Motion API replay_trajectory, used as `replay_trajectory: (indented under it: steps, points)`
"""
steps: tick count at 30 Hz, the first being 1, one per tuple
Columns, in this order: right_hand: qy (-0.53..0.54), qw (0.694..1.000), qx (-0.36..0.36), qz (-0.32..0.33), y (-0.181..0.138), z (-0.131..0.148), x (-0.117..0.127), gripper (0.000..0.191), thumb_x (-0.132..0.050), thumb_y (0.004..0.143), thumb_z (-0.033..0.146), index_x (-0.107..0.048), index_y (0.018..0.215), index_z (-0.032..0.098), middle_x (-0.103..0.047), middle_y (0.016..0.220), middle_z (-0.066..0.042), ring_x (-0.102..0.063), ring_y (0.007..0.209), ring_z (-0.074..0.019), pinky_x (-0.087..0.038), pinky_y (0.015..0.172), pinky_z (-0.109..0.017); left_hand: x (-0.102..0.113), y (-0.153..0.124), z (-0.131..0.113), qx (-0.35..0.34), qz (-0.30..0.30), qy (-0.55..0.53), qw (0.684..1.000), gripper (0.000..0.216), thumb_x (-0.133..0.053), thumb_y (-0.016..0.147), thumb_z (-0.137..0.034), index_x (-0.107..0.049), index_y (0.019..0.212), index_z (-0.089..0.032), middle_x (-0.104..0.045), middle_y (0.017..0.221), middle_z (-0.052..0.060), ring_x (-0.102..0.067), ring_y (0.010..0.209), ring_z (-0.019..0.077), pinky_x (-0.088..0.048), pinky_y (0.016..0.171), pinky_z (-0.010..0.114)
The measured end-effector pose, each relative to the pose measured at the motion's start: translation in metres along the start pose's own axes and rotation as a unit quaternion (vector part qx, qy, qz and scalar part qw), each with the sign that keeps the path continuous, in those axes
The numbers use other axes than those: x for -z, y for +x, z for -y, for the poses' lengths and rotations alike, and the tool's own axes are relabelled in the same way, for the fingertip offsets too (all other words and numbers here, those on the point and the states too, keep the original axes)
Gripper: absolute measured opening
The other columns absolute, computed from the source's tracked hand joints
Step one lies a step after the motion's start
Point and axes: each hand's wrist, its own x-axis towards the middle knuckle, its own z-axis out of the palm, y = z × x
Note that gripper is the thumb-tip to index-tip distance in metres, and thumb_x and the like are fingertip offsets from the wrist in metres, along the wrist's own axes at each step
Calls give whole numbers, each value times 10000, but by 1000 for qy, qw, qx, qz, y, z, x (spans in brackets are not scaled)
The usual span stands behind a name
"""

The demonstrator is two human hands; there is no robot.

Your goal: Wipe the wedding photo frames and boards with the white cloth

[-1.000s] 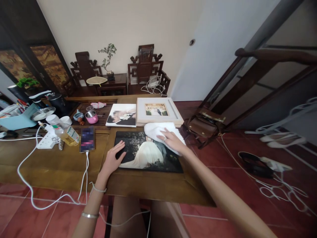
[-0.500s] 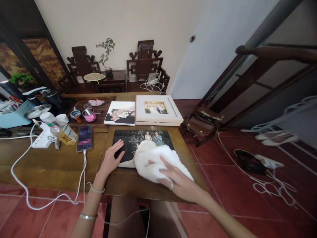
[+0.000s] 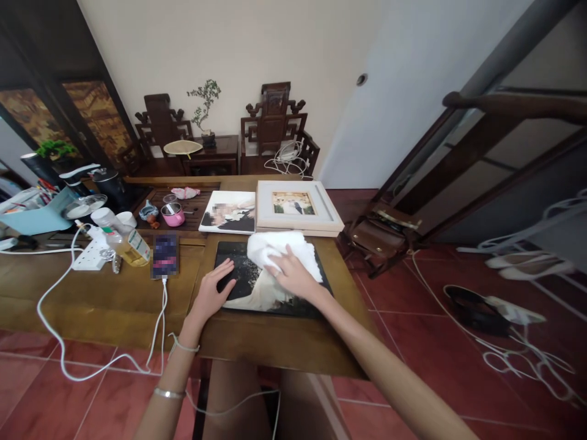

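A dark wedding photo panel (image 3: 247, 293) lies flat on the wooden table (image 3: 275, 342) in front of me. My left hand (image 3: 215, 290) rests on its left edge, fingers stretched out and holding nothing. My right hand (image 3: 293, 273) presses a bunched white towel (image 3: 305, 250) onto the upper part of the photo. Beneath the towel the printed people's upper parts are hidden; a pale dress shows below. Just behind the panel lie a smaller white-edged photo print (image 3: 229, 214) and a white-framed picture on a box (image 3: 332, 211).
To the left are a phone (image 3: 165, 256) on a white cable, an oil-coloured bottle (image 3: 132, 247), a power strip (image 3: 90, 253) and a pink cup (image 3: 173, 215). A brown bag (image 3: 385, 231) sits on a chair at right. Cables lie on the red floor.
My right hand and the towel have moved up and slightly left, from the panel's lower right to its upper part. My left hand stays on the left edge. The view has shifted slightly.
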Motion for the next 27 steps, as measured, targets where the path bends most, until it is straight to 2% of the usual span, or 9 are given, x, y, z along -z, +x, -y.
replay_trajectory:
  steps: [2,6,9,13,16,21,24,27]
  points:
    - [-3,999,45,12,-30,15,-4,239,-410,896,222,-634,955,165,-592,1239,-135,-334,1330,-283,-105,1105,-599,-1,0,0,2,0,4,1000,361,-542,854,-257,-590,1201,-171,-577,1277,102,-493,1239,226,-403,1050,436]
    - [6,995,97,30,-87,48,-8,174,-463,814,143,-632,850,164,-461,1374,-158,-295,1348,-288,-91,1113,-599,-1,0,0,8,8,15,1000,367,-533,858,-260,-586,1208,-166,-562,1294,108,-491,1242,227,-402,1051,432]
    - [28,987,139,70,-103,59,-7,187,-470,763,91,-617,824,188,-533,1320,-105,-293,1352,-257,-48,1126,-581,0,0,-1,10,11,17,1000,366,-526,862,-262,-583,1211,-166,-558,1299,108,-485,1247,225,-399,1054,431]
    - [16,991,122,44,-81,43,-4,176,-456,840,168,-625,882,196,-559,1291,-107,-369,1313,-245,-126,1134,-538,0,0,-2,5,11,13,1000,366,-534,856,-259,-584,1210,-175,-561,1296,103,-488,1244,227,-404,1050,433]
    - [-14,997,77,24,-37,22,-2,230,-428,892,254,-629,984,190,-555,1293,-118,-405,1286,-268,-178,1112,-541,1,0,-1,3,8,6,1000,363,-542,852,-255,-588,1203,-176,-573,1283,100,-490,1243,223,-401,1053,437]
    - [-39,999,22,0,37,4,-5,305,-347,930,249,-620,1032,161,-593,1239,-125,-468,1226,-282,-186,1076,-563,1,0,1,-6,2,-6,1000,365,-544,855,-268,-586,1205,-175,-573,1282,101,-496,1238,218,-401,1054,440]
    - [-42,999,19,-5,41,9,-11,299,-365,913,222,-607,1072,147,-570,1263,-146,-373,1301,-299,-150,1060,-616,1,0,2,-5,1,-6,1000,366,-538,859,-273,-582,1210,-178,-570,1286,100,-499,1235,219,-401,1053,443]
    - [-33,998,47,12,7,26,-17,282,-416,876,201,-614,1070,150,-591,1235,-147,-302,1343,-291,-100,1075,-629,0,0,1,-5,2,-4,1000,356,-521,866,-261,-583,1211,-197,-572,1287,83,-490,1243,219,-397,1056,447]
